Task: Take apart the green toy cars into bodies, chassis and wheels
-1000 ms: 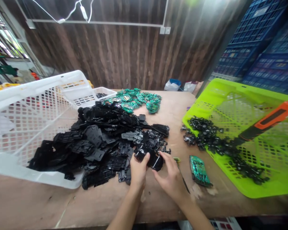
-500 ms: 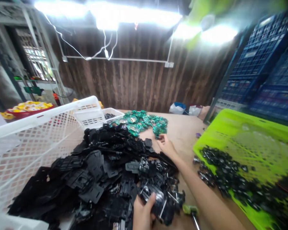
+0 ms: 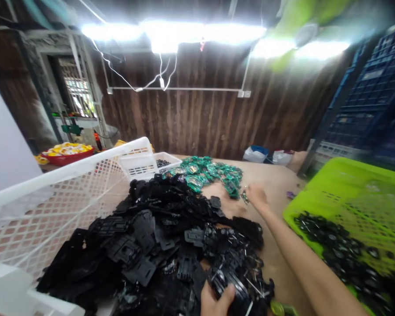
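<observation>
Nearest to me, at the bottom edge, my left hand (image 3: 215,302) is clenched around a black plastic housing (image 3: 234,289), thumb on top; the piece sits at the near end of the heap of black parts (image 3: 158,237) spread over the desk (image 3: 276,263). Just right of it a small green-handled tool (image 3: 279,308) lies on the desk, only partly in view. To my left the white lattice crate (image 3: 52,193) lies tipped, with the black heap spilling from its mouth. To my right the lime-green basket (image 3: 355,188) holds a strip of small black pieces (image 3: 332,245).

Further out, my right arm stretches across the heap and my right hand (image 3: 258,196) is at the near edge of the pile of green circuit boards (image 3: 207,173), fingers (image 3: 246,193) pinched on one green board (image 3: 232,189) at the pile's rim. Behind the boards a small white basket (image 3: 158,163) stands against the crate, and blue crates (image 3: 368,109) are stacked far right.
</observation>
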The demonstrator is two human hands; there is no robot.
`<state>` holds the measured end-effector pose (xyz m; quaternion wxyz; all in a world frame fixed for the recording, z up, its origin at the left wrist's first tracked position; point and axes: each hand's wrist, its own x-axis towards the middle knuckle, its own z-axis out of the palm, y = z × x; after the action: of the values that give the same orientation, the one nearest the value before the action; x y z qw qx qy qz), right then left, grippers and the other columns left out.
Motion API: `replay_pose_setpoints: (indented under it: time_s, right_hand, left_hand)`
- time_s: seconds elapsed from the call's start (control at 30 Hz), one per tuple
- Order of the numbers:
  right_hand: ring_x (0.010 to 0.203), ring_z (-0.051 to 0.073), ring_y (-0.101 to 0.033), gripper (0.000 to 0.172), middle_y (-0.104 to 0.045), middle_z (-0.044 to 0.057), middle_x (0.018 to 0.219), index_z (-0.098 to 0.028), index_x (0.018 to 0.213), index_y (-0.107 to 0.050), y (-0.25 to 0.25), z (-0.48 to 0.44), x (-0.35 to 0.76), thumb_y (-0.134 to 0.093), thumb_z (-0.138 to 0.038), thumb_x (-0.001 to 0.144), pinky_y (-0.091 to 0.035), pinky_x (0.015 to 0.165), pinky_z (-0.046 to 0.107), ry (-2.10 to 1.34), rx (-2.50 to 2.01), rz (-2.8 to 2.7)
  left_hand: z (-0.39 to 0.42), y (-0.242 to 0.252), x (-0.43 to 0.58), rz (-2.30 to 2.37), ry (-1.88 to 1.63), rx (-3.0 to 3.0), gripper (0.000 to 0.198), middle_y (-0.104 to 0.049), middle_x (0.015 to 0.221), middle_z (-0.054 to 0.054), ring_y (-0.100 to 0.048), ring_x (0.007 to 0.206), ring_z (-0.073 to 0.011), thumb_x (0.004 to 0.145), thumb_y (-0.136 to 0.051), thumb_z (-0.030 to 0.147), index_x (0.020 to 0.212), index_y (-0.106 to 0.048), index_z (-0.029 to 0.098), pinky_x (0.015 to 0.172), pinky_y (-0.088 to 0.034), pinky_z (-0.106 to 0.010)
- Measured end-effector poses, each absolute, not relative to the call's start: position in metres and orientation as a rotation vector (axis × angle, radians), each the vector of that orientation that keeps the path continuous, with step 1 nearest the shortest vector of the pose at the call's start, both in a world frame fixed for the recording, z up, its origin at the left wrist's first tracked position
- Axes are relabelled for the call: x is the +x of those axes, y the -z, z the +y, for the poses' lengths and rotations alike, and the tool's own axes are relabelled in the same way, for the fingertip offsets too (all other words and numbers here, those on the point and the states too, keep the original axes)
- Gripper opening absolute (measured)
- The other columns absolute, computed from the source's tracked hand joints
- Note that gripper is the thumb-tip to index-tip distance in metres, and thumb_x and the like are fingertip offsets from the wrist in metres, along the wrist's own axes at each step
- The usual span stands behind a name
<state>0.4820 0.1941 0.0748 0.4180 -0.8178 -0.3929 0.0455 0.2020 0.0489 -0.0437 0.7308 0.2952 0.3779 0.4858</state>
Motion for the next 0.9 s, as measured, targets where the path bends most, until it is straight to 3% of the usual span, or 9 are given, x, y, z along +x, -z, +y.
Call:
replay_pose_setpoints:
  time_s: [0.2, 0.33, 0.43, 0.57, 0.67, 0.73, 0.83, 0.9]
  right_hand:
    - [0.069, 0.018, -0.063, 0.036, -0.064, 0.008, 0.079, -0.011, 0.080, -0.059, -0.070, 0.059, 0.473, -0.056, -0.047, 0.083, -0.052, 0.061, 0.032, -0.270, -1.866, -0.641]
    - [0.068, 0.017, -0.060, 0.038, -0.064, 0.004, 0.074, -0.016, 0.074, -0.061, -0.040, -0.054, 0.390, -0.066, -0.053, 0.069, -0.051, 0.062, 0.029, -0.382, -1.767, -0.617]
    - [0.061, 0.018, -0.056, 0.039, -0.060, 0.002, 0.065, -0.019, 0.071, -0.061, -0.018, -0.117, 0.326, -0.064, -0.058, 0.070, -0.048, 0.058, 0.031, -0.434, -1.801, -0.645]
    - [0.069, 0.026, -0.054, 0.051, -0.055, 0.008, 0.065, -0.023, 0.056, -0.053, 0.005, -0.147, 0.284, -0.050, -0.070, 0.074, -0.046, 0.070, 0.043, 0.014, -2.170, -0.872]
    - [0.095, 0.033, -0.055, 0.049, -0.061, 0.017, 0.096, -0.018, 0.089, -0.062, 0.013, -0.141, 0.273, -0.047, -0.063, 0.081, -0.043, 0.084, 0.049, 0.173, -2.227, -1.098]
    - [0.114, 0.034, -0.049, 0.052, -0.055, 0.018, 0.122, -0.016, 0.119, -0.052, 0.014, -0.131, 0.265, -0.051, -0.053, 0.082, -0.039, 0.092, 0.050, 0.096, -2.209, -1.289]
    - [0.123, 0.038, -0.043, 0.052, -0.051, 0.020, 0.131, -0.016, 0.121, -0.048, 0.013, -0.119, 0.256, -0.059, -0.038, 0.075, -0.036, 0.094, 0.055, 0.006, -2.320, -1.371]
    - [0.112, 0.038, -0.052, 0.050, -0.059, 0.022, 0.118, -0.014, 0.115, -0.049, 0.008, -0.117, 0.253, -0.061, -0.035, 0.070, -0.041, 0.088, 0.053, -0.034, -2.372, -1.168]
  left_hand:
    - [0.044, 0.007, 0.185, 0.873, -0.986, 0.721, 0.061, -0.071, 0.096, -0.012, -0.067, 0.090, -0.0262, 0.049, -0.085, 0.034, 0.101, -0.060, 0.013, 0.080, -0.052, -0.035]
    - [0.043, -0.018, 0.159, 0.908, -0.991, 0.825, 0.051, -0.071, 0.091, -0.008, -0.067, 0.079, -0.0198, 0.058, -0.080, 0.030, 0.101, -0.056, 0.014, 0.072, -0.053, -0.030]
    - [0.042, -0.029, 0.142, 0.949, -0.950, 0.900, 0.049, -0.070, 0.085, -0.005, -0.066, 0.071, -0.0174, 0.058, -0.079, 0.027, 0.098, -0.055, 0.015, 0.065, -0.053, -0.027]
    - [0.041, -0.030, 0.127, 0.962, -0.842, 0.960, 0.051, -0.071, 0.081, -0.005, -0.065, 0.064, -0.0166, 0.055, -0.080, 0.025, 0.098, -0.055, 0.016, 0.057, -0.052, -0.025]
    - [0.040, -0.026, 0.121, 0.931, -0.776, 0.964, 0.053, -0.071, 0.084, -0.007, -0.067, 0.066, -0.0187, 0.056, -0.080, 0.025, 0.102, -0.054, 0.016, 0.052, -0.051, -0.023]
    - [0.038, -0.023, 0.118, 0.883, -0.744, 0.943, 0.054, -0.071, 0.087, -0.008, -0.068, 0.070, -0.0199, 0.058, -0.078, 0.024, 0.105, -0.053, 0.016, 0.052, -0.051, -0.023]
    - [0.033, -0.022, 0.114, 0.797, -0.700, 0.923, 0.054, -0.071, 0.093, -0.008, -0.068, 0.073, -0.0200, 0.063, -0.072, 0.021, 0.111, -0.050, 0.019, 0.053, -0.050, -0.022]
    - [0.027, -0.022, 0.112, 0.764, -0.676, 0.918, 0.055, -0.070, 0.096, -0.008, -0.067, 0.074, -0.0192, 0.064, -0.069, 0.019, 0.115, -0.049, 0.020, 0.054, -0.050, -0.022]
